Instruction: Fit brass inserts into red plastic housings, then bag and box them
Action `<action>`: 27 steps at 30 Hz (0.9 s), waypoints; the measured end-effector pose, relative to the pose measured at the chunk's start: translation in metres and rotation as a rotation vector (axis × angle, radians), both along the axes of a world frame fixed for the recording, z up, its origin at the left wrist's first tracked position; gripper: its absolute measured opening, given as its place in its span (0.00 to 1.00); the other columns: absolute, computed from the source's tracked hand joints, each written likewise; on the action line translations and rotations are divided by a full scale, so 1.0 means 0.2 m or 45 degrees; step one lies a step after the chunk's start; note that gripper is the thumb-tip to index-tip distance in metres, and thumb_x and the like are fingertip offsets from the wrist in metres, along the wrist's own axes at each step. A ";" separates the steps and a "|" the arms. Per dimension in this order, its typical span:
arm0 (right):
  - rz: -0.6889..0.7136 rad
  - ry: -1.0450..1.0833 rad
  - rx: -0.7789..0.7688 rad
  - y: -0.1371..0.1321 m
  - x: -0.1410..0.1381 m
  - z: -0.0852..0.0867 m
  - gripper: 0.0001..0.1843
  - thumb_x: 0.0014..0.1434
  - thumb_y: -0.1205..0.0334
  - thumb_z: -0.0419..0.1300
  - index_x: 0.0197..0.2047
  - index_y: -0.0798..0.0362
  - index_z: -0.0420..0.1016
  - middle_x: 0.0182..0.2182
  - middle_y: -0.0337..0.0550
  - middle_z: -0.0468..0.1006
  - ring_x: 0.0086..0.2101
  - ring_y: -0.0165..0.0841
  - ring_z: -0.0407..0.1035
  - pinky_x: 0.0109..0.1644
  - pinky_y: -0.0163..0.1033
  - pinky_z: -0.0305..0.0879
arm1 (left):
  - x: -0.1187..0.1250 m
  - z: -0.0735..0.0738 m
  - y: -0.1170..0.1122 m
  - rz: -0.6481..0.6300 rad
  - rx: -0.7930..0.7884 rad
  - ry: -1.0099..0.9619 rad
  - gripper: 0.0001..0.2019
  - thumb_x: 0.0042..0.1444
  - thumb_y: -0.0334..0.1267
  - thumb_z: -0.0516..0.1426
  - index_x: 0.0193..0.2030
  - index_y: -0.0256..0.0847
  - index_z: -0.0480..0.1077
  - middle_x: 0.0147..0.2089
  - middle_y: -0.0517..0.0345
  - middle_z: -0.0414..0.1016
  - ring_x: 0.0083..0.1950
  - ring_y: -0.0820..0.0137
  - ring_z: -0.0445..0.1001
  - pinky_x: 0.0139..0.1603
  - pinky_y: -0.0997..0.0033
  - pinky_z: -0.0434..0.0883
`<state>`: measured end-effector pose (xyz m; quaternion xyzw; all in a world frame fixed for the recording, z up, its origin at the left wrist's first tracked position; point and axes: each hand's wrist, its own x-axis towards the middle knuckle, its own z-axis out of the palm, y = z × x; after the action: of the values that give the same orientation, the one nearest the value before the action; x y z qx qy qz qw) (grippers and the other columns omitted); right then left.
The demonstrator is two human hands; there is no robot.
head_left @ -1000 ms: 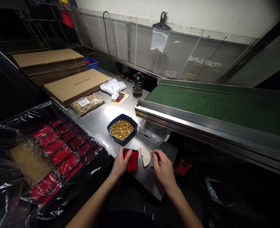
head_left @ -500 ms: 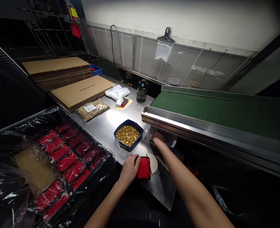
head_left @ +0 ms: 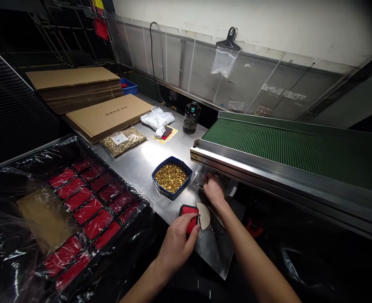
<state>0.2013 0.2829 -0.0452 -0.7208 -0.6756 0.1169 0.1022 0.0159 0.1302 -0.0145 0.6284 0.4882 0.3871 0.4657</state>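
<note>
In the head view, the left forearm comes in from the bottom edge and slants up to the right. The left hand [head_left: 178, 237] lies back upward over a red and black case [head_left: 189, 209], index finger stretched across its face and thumb bent in near its right edge. The other fingers fold under the palm and are hidden. The case sits on the counter [head_left: 135, 164], just beyond the fingers and partly beneath them; its near left part is covered. Index finger and thumb stand slightly apart with some red between them; whether they grip the case or only touch it, I cannot tell.

The right forearm enters from the lower right and reaches up and left, the right hand [head_left: 214, 189] at the clear bin [head_left: 199, 179] under the end of the conveyor [head_left: 268, 147]. Its fingers are bent downward inside the bin, tips unclear, so I cannot tell whether they hold anything. The hand hides much of the bin, and its contents are hard to make out.

A pale half-disc [head_left: 205, 216] lies just right of the case. Beyond the left hand stands a blue tray [head_left: 163, 193] of gold-coloured pieces [head_left: 171, 176].
</note>
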 end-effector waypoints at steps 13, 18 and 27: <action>0.144 1.014 0.108 -0.54 0.04 0.28 0.10 0.69 0.55 0.52 0.37 0.49 0.66 0.37 0.40 0.77 0.38 0.35 0.71 0.45 0.38 0.66 | 0.04 0.10 0.32 -0.201 0.338 0.001 0.23 0.63 0.35 0.56 0.65 0.46 0.68 0.76 0.52 0.55 0.77 0.53 0.48 0.76 0.46 0.47; -0.077 1.427 -0.007 -0.70 0.24 0.37 0.18 0.67 0.42 0.56 0.38 0.48 0.63 0.33 0.39 0.75 0.33 0.33 0.72 0.40 0.38 0.69 | 0.13 0.16 0.38 -0.540 0.068 -0.123 0.09 0.62 0.45 0.60 0.38 0.41 0.74 0.46 0.50 0.80 0.55 0.55 0.75 0.57 0.57 0.71; -0.533 1.757 -0.493 -1.14 0.46 0.32 0.29 0.53 0.43 0.73 0.49 0.55 0.78 0.38 0.51 0.83 0.33 0.32 0.76 0.38 0.36 0.69 | 0.41 0.06 0.08 -0.624 -0.182 -0.141 0.09 0.64 0.42 0.59 0.36 0.40 0.67 0.29 0.64 0.65 0.31 0.73 0.64 0.31 0.75 0.62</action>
<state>0.2938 0.0547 0.0180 -0.6024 -0.2741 0.6376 0.3943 0.0971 0.1454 -0.0022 0.6712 0.3214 0.2612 0.6148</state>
